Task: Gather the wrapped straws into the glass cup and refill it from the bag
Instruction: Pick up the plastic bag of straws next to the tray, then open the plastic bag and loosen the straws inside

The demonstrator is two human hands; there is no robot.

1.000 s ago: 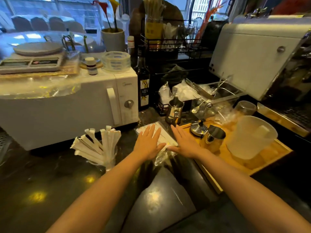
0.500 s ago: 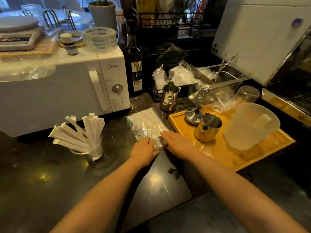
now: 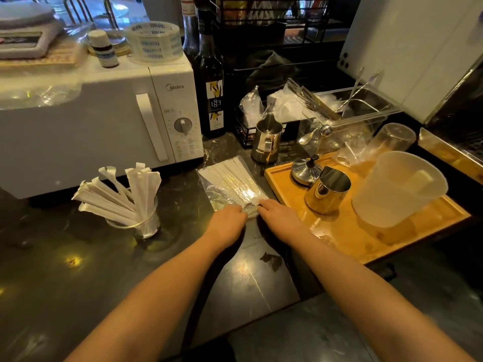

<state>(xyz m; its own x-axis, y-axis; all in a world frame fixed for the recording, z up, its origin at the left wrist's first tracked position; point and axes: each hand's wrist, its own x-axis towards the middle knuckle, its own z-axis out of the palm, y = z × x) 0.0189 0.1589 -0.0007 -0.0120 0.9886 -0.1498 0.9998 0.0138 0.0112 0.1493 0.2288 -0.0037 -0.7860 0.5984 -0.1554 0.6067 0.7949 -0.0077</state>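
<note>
A clear plastic bag of white wrapped straws lies flat on the dark counter in front of the microwave. My left hand and my right hand both pinch the bag's near end, fingers closed on the plastic. To the left stands a glass cup holding several wrapped straws that fan out to the left and upward.
A white microwave stands behind the cup. A wooden tray at right carries a steel pitcher, a lid and a frosted plastic jug. Another steel pitcher and a syrup bottle stand behind the bag.
My hands have drawn back from flat on top of the bag to its near end and closed on it. The view has tilted down and moved closer.
</note>
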